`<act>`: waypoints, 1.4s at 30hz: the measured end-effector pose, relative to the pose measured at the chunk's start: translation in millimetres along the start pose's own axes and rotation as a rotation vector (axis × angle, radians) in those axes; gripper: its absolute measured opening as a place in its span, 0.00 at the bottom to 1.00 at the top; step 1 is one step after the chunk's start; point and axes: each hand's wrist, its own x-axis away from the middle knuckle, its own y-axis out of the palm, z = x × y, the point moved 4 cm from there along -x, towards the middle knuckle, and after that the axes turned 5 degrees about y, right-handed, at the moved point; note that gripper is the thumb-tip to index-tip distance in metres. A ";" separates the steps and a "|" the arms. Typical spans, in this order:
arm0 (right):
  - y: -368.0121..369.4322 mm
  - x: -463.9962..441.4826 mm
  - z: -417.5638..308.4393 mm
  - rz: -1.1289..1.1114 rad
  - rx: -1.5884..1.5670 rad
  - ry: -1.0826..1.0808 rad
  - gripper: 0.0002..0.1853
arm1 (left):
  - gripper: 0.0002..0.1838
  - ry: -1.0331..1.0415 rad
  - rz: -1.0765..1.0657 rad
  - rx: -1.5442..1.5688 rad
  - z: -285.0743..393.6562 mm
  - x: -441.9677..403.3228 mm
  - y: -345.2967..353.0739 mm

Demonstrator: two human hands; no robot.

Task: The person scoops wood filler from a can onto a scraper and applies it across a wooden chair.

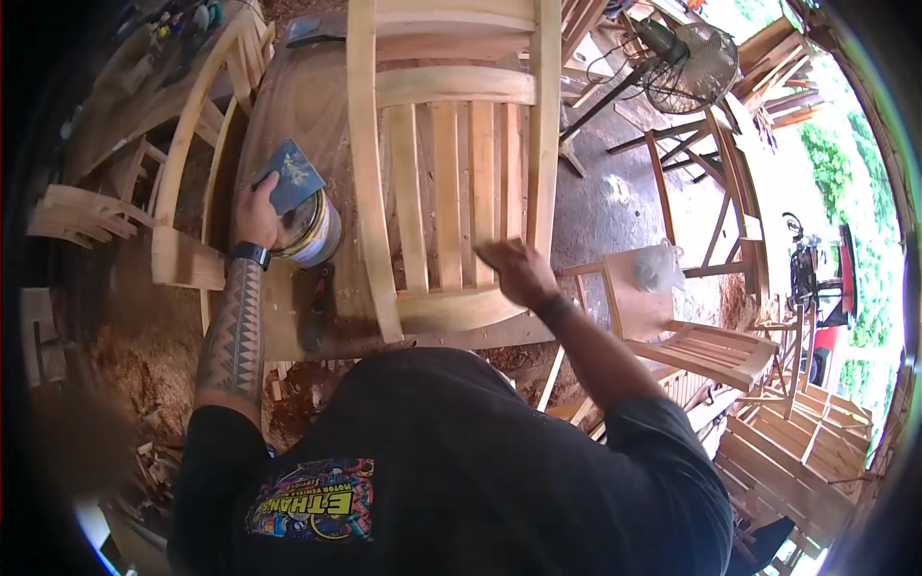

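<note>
A wooden chair frame (447, 182) with vertical slats lies on a wooden workbench (307, 106). My left hand (256, 213) is closed on a flat blue piece (292, 177) with pale smears on its face. That piece is held over a round metal can (315, 230), which stands on the bench left of the chair frame. Over the lower right slats is my right hand (519, 272), its fingers pressed together on a small tan piece (487, 254) that is blurred and partly hidden.
A fan (688, 67) stands at the upper right. Further right are a small wooden chair (706, 353), a plastic bag (657, 266) and stacked wooden parts (788, 461). More curved wooden frames (182, 163) stand at the left. A dark tool (315, 305) lies near the bench's front edge.
</note>
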 end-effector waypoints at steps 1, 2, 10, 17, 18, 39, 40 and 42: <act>1.0 17.3 -8.9 -0.003 -0.011 -0.006 0.25 | 0.18 0.009 -0.003 0.000 -4.7 2.2 0.4; 1.9 26.9 -10.9 0.023 -0.056 -0.029 0.23 | 0.17 -0.087 -0.008 0.125 -12.8 1.0 4.5; -31.4 8.2 0.9 0.153 -0.884 0.276 0.19 | 0.15 0.012 0.068 0.073 105.2 4.6 5.2; -93.3 -6.3 -100.5 0.457 -1.217 0.102 0.26 | 0.19 -0.660 -0.444 1.315 263.3 80.2 82.3; -93.2 -7.8 -104.9 0.530 -1.067 0.069 0.25 | 0.19 -0.671 -0.434 1.349 279.0 81.9 79.9; -121.0 -3.0 -149.5 0.199 -0.469 0.098 0.23 | 0.18 -0.230 -0.602 0.901 284.7 87.8 50.3; -123.2 0.5 -151.5 0.150 -0.500 0.129 0.22 | 0.18 -0.241 -0.627 0.927 280.0 87.3 52.0; -119.1 9.0 -150.7 0.070 -0.594 0.196 0.21 | 0.18 -0.265 -0.682 0.972 272.9 85.4 53.3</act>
